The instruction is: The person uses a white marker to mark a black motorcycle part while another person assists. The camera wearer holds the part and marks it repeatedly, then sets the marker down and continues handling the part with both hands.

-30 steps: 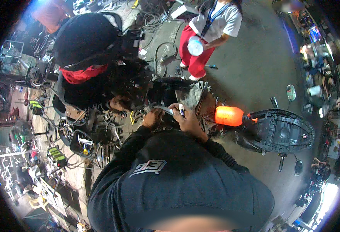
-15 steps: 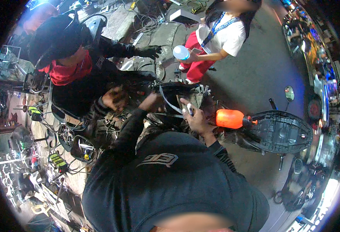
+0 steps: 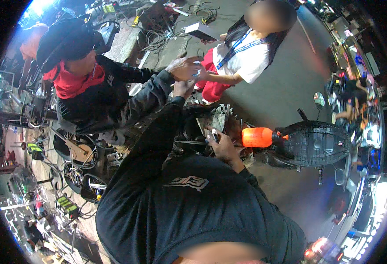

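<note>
My left hand (image 3: 184, 89) is stretched forward past the motorcycle, just below a co-worker's hand (image 3: 182, 67). It meets the hand (image 3: 202, 78) of a person in a white shirt. The fingers of my left hand are blurred and partly hidden, so their grip is unclear. Above the stripped dark motorcycle frame (image 3: 189, 132), my right hand (image 3: 227, 149) is closed around a small white-and-dark stick-like thing (image 3: 214, 135), which points up from the fingers. The pale bottle is mostly covered by the cluster of hands.
An orange bottle (image 3: 257, 137) lies just right of my right hand, beside the black ribbed motorcycle seat piece (image 3: 319, 144). Left of me are a black bin (image 3: 92, 187) with tools and a green-black device (image 3: 66, 206). Cables (image 3: 156, 40) lie coiled on the ground ahead.
My left hand has moved forward from the motorcycle to the other people's hands. A co-worker's arm has reached across too. The pale strip near my right hand is out of sight.
</note>
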`<state>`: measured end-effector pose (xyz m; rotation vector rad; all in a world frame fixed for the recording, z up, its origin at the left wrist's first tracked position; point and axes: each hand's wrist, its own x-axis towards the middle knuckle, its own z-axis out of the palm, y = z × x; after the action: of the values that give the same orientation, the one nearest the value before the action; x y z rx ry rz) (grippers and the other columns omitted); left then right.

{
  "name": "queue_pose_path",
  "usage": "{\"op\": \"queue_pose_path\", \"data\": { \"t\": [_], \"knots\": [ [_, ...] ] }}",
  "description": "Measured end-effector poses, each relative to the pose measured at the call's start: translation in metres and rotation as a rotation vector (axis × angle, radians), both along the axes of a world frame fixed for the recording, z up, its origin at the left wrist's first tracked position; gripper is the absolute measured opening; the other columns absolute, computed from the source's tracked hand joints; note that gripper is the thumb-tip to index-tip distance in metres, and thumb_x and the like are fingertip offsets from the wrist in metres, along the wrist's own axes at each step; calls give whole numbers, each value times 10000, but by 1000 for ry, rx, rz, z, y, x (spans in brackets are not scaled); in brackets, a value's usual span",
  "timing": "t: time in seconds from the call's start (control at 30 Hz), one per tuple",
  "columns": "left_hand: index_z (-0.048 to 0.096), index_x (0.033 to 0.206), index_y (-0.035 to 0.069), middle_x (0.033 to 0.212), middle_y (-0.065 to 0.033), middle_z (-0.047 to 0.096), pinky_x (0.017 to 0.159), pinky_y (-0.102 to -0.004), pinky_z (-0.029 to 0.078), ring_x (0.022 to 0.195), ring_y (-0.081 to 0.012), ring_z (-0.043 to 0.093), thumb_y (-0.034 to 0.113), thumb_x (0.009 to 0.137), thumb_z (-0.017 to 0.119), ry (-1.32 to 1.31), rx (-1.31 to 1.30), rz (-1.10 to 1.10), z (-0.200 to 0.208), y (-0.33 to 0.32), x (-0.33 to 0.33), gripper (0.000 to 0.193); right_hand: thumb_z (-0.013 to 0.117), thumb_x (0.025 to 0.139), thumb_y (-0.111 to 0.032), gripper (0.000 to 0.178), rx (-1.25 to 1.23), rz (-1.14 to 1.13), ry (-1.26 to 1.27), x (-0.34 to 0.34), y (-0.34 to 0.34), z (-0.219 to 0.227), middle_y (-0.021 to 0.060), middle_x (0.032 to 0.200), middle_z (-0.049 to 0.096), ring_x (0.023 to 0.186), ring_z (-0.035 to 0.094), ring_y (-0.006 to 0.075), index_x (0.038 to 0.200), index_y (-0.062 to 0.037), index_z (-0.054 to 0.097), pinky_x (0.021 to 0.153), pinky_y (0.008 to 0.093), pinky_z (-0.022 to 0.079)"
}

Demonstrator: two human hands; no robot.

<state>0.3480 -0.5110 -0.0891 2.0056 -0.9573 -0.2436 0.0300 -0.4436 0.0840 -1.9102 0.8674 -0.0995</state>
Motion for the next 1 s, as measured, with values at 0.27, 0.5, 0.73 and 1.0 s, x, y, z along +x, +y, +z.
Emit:
{"op": "queue_pose_path", "data": {
  "t": [0.27,0.5,0.73,1.0],
  "knots": [
    [508,1150,-129,918,-305,667,732,-507,518,864,-467,663,640,837,652,114,-17,64,-7,36,-29,843,550,999,-159,363,141,-90,-50,8,11,12,17,866,664,745,544,86,1354,-123,610,719,271,477],
    [216,1424,-106,1053,-323,631,804,-480,517,970,-471,644,658,787,711,187,-185,77,30,78,-37,1111,548,1010,-167,335,20,-74,-73,18,14,-3,-22,779,607,707,500,65,1327,-85,619,657,252,440],
    [649,1053,-29,1012,-183,717,801,-419,528,938,-320,693,513,702,867,115,-396,220,65,70,3,681,555,1000,-153,345,183,-127,-91,14,15,12,-27,734,566,672,502,65,1337,-130,622,623,242,425],
    [535,1057,49,908,-50,527,537,-275,386,658,-108,476,151,920,482,1145,-488,-493,230,197,74,179,554,997,-166,335,63,-17,-159,16,-1,7,0,738,577,665,498,88,1319,-114,627,628,279,440]
  ]
}}
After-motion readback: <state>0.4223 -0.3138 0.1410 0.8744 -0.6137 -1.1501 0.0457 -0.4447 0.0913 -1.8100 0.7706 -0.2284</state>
